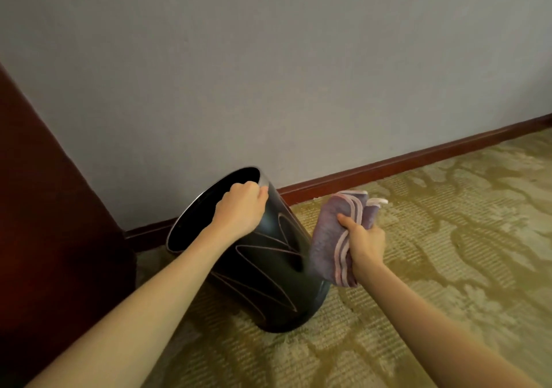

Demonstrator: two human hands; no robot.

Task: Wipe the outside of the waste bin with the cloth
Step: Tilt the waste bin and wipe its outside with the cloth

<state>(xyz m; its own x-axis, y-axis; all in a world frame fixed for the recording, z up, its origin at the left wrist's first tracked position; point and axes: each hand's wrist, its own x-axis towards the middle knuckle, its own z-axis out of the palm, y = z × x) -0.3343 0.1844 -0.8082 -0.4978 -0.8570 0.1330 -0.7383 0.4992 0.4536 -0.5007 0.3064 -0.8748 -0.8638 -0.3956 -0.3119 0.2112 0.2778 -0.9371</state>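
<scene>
Carpet (418, 283) in a yellow-green pattern is seen nearest, with both bare forearms reaching over it. A folded purple cloth (331, 238) is gripped in the curled fingers of the right hand (366, 242), just beside the right side of the waste bin (268, 274). The black bin, marked with thin pale lines, is tilted on the carpet, and its rim is clasped by the left hand (240, 208). Behind it, a dark wooden skirting board (418, 160) and a grey wall (268, 59) are seen, with dark red-brown furniture (44, 208) at the left.
</scene>
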